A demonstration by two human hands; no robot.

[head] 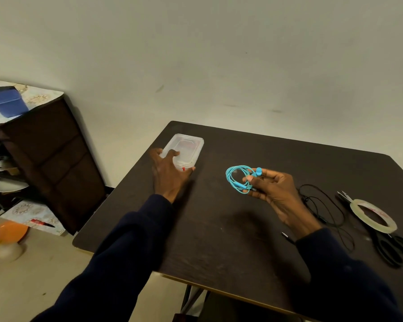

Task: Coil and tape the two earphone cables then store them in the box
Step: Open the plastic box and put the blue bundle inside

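A clear plastic box (186, 145) with its lid on lies at the table's far left. My left hand (169, 173) rests on its near end, fingers spread over the lid and sides. My right hand (275, 189) holds a coiled turquoise earphone cable (236, 178) above the middle of the table, thumb and fingers pinching the coil. A black earphone cable (328, 212) lies loose and uncoiled on the table just right of my right hand. A roll of clear tape (372, 216) sits on black scissors (389, 247) at the right.
The dark table (219, 228) stands against a pale wall. To the left stands a dark wooden cabinet (56, 159) with a blue container (7, 103) on top. An orange plate (8, 235) lies on the floor at the left.
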